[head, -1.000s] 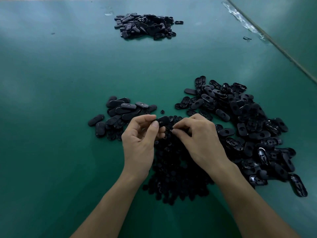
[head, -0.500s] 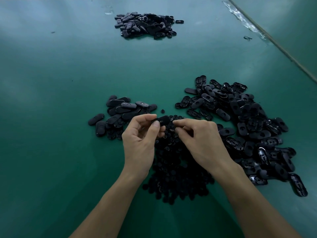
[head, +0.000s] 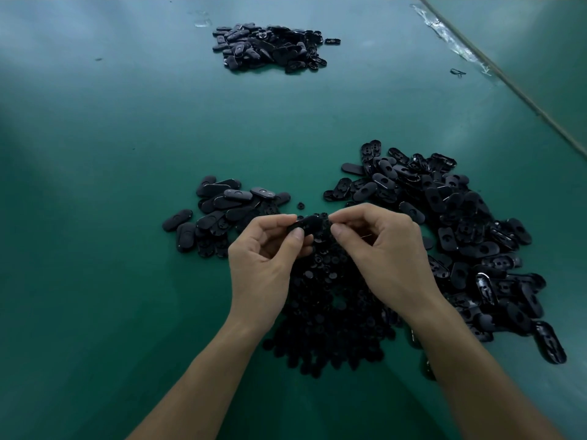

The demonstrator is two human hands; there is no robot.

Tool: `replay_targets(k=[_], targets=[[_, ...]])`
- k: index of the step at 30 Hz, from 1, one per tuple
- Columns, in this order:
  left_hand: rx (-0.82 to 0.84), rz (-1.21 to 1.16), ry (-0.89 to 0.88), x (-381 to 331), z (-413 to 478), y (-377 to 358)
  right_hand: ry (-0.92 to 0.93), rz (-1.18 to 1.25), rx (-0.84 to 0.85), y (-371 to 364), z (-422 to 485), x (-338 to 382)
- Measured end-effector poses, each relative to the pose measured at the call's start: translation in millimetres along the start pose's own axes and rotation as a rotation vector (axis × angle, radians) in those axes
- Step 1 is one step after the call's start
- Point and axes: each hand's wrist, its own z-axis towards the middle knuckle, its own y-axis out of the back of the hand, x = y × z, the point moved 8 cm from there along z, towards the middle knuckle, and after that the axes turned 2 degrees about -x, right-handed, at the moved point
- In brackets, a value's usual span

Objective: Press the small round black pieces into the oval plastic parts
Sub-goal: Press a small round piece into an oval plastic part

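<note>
Head view, nearest first: left grip point(head: 263, 265) pinches one oval part point(head: 306, 225) btwn thumb and fingers, held just above the heap of round pieces point(head: 330, 312) that lies on the tabletop point(head: 127, 154) under both wrists. Right grip point(head: 387, 258) is narrow, thumb and forefinger tips drawn close at the part's right end; whether a round piece sits btwn them can't be told, too dark and small. Step in hand, prob.: seating a round piece in the part's hole. To do it well, keep the left pinch on the edges so the hole stays free, bring the piece square to it, not tilted, and press straight w/ the thumb pad while a left finger backs the part; feel for flush before letting go. No box, tray or bin in view: all stock lies loose. Left, a small pile point(head: 222, 211) of ovals, smooth faces up, prob. finished. Right, a bigger pile point(head: 460, 233), many showing holes, prob. unfilled. One stray round piece point(head: 300, 205) lies btwn them. Farthest, a third pile point(head: 270, 47), too small to sort.
</note>
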Motion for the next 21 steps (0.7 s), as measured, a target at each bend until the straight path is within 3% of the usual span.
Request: replay_targets(k=[7, 13, 21], targets=[[0.039, 0.019, 0.027, 0, -2, -3, -0.005, 0.106, 0.004, -1, -4, 8], [0.067, 0.028, 0.019, -3, -3, -5, 0.077, 0.026, -0.022, -9, -7, 21], [0.075, 0.055, 0.023, -2, -2, -5, 0.021, -0.009, -0.001, -16, -9, 15]])
